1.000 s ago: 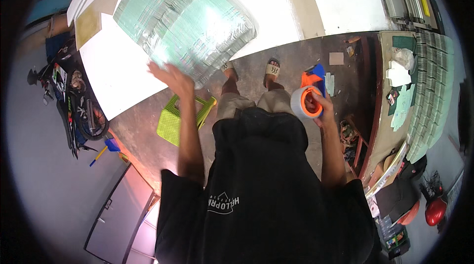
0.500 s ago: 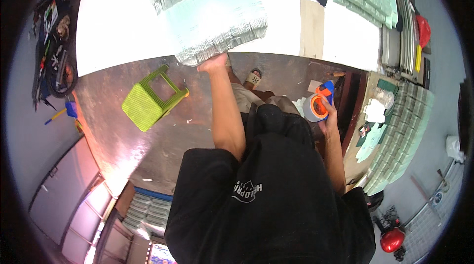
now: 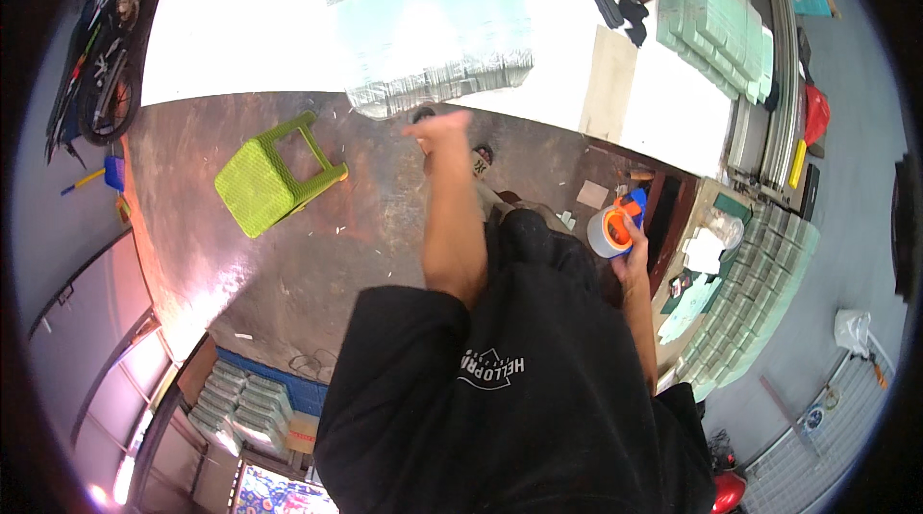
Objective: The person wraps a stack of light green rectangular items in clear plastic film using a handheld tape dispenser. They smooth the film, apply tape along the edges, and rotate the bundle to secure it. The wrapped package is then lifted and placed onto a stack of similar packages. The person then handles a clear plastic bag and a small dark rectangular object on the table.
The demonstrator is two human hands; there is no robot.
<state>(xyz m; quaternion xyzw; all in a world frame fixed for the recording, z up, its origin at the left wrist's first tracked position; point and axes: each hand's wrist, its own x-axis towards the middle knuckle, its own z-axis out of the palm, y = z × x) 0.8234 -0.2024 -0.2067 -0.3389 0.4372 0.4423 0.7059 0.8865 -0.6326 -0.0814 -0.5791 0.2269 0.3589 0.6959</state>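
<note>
My left hand (image 3: 440, 128) is held out just below the front edge of a plastic-wrapped bundle of pale green sheets (image 3: 433, 30), fingers stretched and apart, with nothing in it. That bundle lies on the white table (image 3: 240, 28), its near end jutting slightly over the edge. Shiny clear wrapping crosses it in bands. Off to the right, my right hand (image 3: 635, 250) is closed round a blue and orange tape dispenser (image 3: 633, 202) loaded with a wide roll of tape (image 3: 604, 233).
A green plastic stool (image 3: 269, 177) lies tipped on the floor at left. More pale green stacks (image 3: 716, 28) are on the table's right end, near black items (image 3: 625, 14). A side bench (image 3: 673, 264) holds papers, beside wrapped stacks (image 3: 755, 293). A bicycle (image 3: 106, 91) is at far left.
My left hand has come off the bundle's near edge and opened below it. The view has shifted; my right hand still holds the tape dispenser.
</note>
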